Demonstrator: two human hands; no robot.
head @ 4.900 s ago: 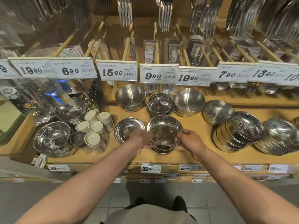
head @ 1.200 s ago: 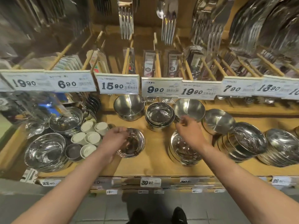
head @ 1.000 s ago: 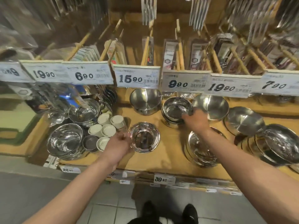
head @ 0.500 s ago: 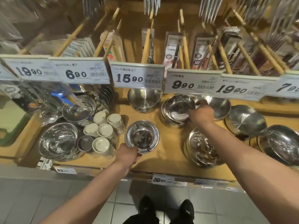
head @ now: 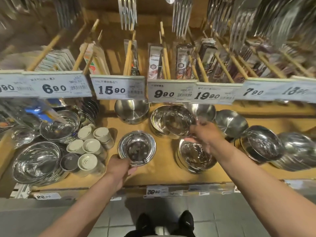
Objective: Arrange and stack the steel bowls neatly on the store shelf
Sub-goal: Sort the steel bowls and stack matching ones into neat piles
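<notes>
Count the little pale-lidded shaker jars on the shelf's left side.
5, clustered left of the small bowl: two back jars, two middle jars, and one front jar beside a dark-topped jar. Others may be hidden.

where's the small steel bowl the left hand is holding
In the head view, the small shiny steel bowl sits front-centre on the wooden shelf, right of the white-lidded shakers, gripped by the left hand.
</notes>
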